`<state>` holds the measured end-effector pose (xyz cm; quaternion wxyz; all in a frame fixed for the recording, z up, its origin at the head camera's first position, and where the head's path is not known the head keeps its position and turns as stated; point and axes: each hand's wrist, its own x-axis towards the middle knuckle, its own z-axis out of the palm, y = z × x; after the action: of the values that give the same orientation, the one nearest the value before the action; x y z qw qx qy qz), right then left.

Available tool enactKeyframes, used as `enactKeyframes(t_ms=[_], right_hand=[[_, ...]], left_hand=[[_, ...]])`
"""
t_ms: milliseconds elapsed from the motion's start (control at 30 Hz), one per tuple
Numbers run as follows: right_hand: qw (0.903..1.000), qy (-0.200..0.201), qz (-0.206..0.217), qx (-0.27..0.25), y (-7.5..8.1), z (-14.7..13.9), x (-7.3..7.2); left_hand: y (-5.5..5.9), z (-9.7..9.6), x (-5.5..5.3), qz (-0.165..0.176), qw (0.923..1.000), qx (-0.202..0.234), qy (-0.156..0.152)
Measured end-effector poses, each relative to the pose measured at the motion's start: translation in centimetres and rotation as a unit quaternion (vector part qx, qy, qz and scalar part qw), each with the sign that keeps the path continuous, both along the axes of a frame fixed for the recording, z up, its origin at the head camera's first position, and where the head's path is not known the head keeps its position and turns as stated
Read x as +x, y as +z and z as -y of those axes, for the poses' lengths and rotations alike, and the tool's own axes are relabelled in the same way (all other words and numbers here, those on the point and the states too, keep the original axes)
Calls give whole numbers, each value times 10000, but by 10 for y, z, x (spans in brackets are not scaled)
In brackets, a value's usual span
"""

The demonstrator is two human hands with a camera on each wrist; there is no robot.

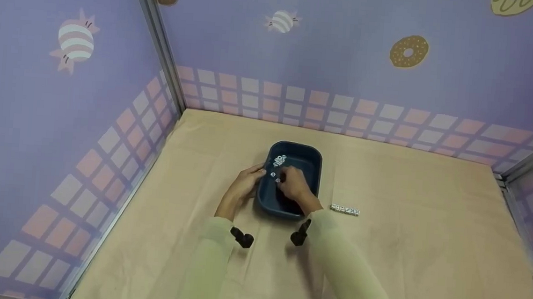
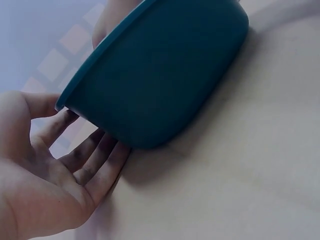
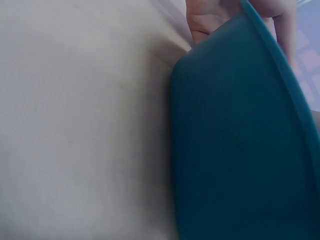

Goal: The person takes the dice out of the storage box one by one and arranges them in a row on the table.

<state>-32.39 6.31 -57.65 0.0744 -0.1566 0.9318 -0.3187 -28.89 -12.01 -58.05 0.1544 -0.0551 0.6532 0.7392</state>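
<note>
A dark blue rectangular basin (image 1: 317, 172) stands on the cloth-covered table. My left hand (image 1: 245, 183) holds its left side. In the left wrist view, the thumb of the left hand (image 2: 47, 170) lies at the basin's rim (image 2: 82, 75), and the other fingers are against the outer wall. My right hand (image 1: 296, 184) reaches inside the basin with fingers bent downward; its fingertips are hidden. Several small white dice (image 1: 280, 160) lie in a cluster toward the basin's far left, and a loose die (image 1: 272, 174) is near the right fingers. The right wrist view shows mostly the basin's outer wall (image 3: 235, 135).
To the right of the basin, a short straight row of white dice (image 1: 345, 210) lies on the beige tablecloth (image 1: 429, 236). Patterned purple panels (image 1: 338, 60) enclose the table at the back and sides, with metal posts at the corners.
</note>
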Motion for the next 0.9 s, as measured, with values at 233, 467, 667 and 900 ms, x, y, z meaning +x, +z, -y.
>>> enactKeyframes(t_ms=[233,467,667,900], right_hand=[[9988,394,7,274,7,-7,3],[9925,1160,-377,123,18,-19,10],[9894,1283,-606,-311,42,-45,20],[9853,1243,-958,-680,58,-102,39]], left_hand=[[-1,-4,1,-123,9999,-9,-7],[-3,-3,0,-112,9992,-305,249],[-3,-4,-2,-172,9982,-444,354],[-1,0,0,-197,9980,-582,173]])
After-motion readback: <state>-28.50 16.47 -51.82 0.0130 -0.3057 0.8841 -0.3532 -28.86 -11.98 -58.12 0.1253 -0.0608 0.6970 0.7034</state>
